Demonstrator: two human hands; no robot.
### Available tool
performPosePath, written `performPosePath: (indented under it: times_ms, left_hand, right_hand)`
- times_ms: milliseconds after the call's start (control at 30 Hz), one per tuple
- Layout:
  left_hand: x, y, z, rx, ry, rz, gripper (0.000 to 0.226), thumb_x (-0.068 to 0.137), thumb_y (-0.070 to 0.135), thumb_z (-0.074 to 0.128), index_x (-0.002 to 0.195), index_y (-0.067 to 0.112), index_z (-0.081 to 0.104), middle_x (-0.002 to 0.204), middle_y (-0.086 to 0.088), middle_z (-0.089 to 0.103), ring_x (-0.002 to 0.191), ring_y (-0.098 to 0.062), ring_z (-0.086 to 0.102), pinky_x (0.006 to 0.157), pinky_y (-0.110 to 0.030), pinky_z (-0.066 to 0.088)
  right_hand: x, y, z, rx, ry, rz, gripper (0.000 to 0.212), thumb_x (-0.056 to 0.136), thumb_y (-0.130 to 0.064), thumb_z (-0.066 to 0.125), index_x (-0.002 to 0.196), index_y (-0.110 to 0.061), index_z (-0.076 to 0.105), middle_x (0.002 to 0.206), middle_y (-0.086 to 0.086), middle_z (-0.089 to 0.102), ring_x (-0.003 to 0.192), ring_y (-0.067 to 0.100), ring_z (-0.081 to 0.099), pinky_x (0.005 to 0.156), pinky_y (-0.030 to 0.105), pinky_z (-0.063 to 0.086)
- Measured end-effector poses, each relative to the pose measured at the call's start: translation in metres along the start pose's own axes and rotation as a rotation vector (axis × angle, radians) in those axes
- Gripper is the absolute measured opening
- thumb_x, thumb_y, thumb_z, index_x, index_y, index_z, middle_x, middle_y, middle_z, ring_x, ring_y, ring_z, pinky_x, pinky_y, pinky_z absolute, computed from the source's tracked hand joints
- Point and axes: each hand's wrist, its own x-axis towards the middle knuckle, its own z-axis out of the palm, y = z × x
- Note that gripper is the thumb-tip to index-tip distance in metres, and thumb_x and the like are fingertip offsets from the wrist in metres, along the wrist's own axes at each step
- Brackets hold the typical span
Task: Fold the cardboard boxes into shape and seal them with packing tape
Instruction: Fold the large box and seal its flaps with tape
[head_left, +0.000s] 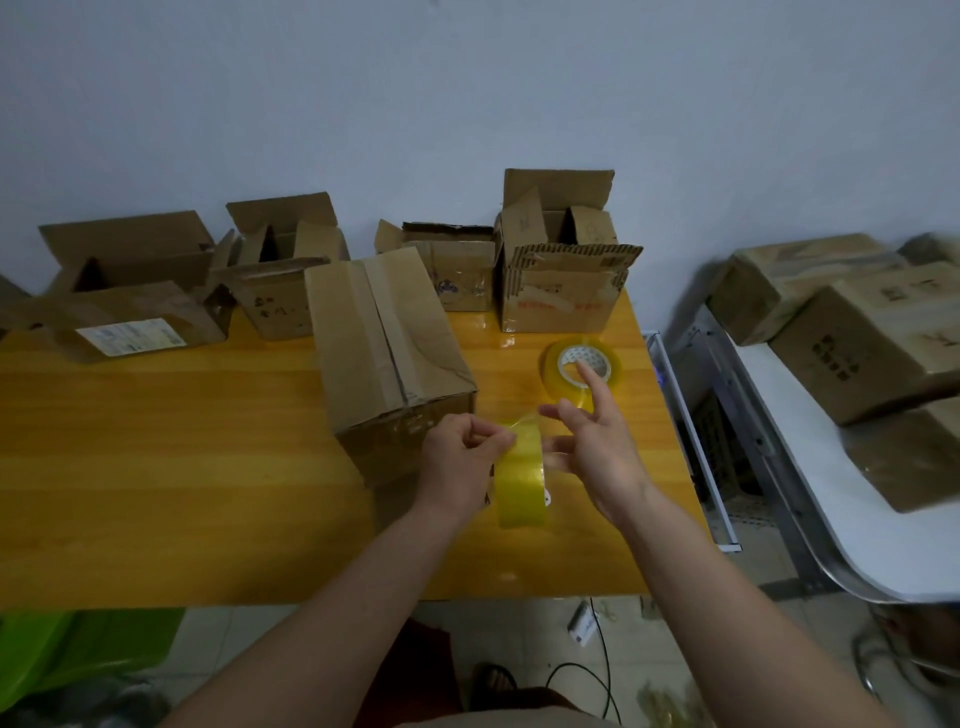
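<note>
Left hand (460, 457) pinches the loose end at the top of the upright yellow tape roll (521, 475) standing near the front of the wooden table (156, 467), right hand (592, 441) just beside the roll with fingers spread and relaxed, gripping nothing clear. To do this well, steady the roll with the right, peel a clean strip without letting it fold onto itself, then carry it to the folded box (389, 343) touching the left hand's far side and run it along the centre seam. Further back: second tape roll (582, 364) lying flat, four open boxes (563, 270) against the wall unsealed.
</note>
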Motion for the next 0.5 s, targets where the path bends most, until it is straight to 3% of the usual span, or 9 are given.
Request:
performPosePath:
  times_ms: [67, 133, 233, 300, 400, 500]
  left_hand:
    - [0.004, 0.000, -0.001, -0.038, -0.026, -0.022, 0.008, 0.082, 0.019, 0.074, 0.081, 0.015, 0.067, 0.082, 0.000, 0.064, 0.064, 0.004, 0.057, 0.050, -0.006, 0.042]
    - [0.006, 0.000, -0.001, -0.021, -0.044, -0.018, 0.007, 0.082, 0.019, 0.073, 0.082, 0.016, 0.067, 0.083, -0.001, 0.066, 0.072, -0.003, 0.059, 0.058, -0.013, 0.046]
    - [0.009, 0.002, 0.002, -0.023, -0.073, -0.012, 0.005, 0.083, 0.020, 0.072, 0.083, 0.018, 0.067, 0.086, -0.002, 0.066, 0.075, -0.007, 0.060, 0.056, -0.010, 0.046]
    - [0.010, 0.001, 0.005, -0.052, -0.110, -0.011, 0.002, 0.086, 0.020, 0.069, 0.085, 0.019, 0.067, 0.092, -0.003, 0.066, 0.081, -0.010, 0.063, 0.062, -0.012, 0.051]
    - [0.012, 0.000, 0.011, -0.089, -0.153, -0.012, 0.010, 0.089, 0.018, 0.065, 0.082, 0.026, 0.067, 0.103, -0.007, 0.065, 0.095, -0.020, 0.065, 0.083, -0.037, 0.057]
    - [0.015, 0.001, 0.016, -0.079, -0.180, 0.015, 0.018, 0.090, 0.015, 0.063, 0.081, 0.030, 0.068, 0.105, -0.006, 0.065, 0.100, -0.022, 0.064, 0.089, -0.041, 0.055]
  right_hand:
    - [-0.002, 0.001, -0.005, -0.125, -0.137, -0.074, 0.046, 0.097, -0.013, 0.053, 0.135, -0.037, 0.047, 0.115, 0.003, 0.062, 0.079, 0.016, 0.059, 0.064, 0.030, 0.054]
    - [-0.004, 0.005, -0.004, -0.313, -0.197, -0.159, 0.034, 0.090, -0.011, 0.063, 0.119, -0.029, 0.063, 0.116, 0.006, 0.064, 0.082, 0.018, 0.060, 0.067, 0.029, 0.052]
    - [-0.001, 0.007, 0.000, -0.386, -0.066, -0.206, 0.012, 0.086, -0.006, 0.067, 0.088, -0.016, 0.072, 0.121, 0.006, 0.060, 0.093, 0.029, 0.064, 0.077, 0.041, 0.054]
    - [0.004, 0.008, -0.005, -0.363, -0.021, -0.192, 0.010, 0.085, -0.004, 0.067, 0.083, -0.012, 0.073, 0.119, 0.008, 0.062, 0.098, 0.023, 0.063, 0.078, 0.037, 0.055]
    - [0.006, 0.012, -0.012, -0.266, -0.013, -0.133, 0.014, 0.082, -0.002, 0.070, 0.090, -0.012, 0.074, 0.121, 0.007, 0.062, 0.089, 0.016, 0.063, 0.071, 0.025, 0.055]
    - [0.005, 0.016, -0.018, -0.260, 0.004, -0.112, 0.053, 0.074, -0.001, 0.078, 0.120, -0.022, 0.064, 0.111, 0.002, 0.064, 0.078, 0.008, 0.060, 0.073, 0.022, 0.055]
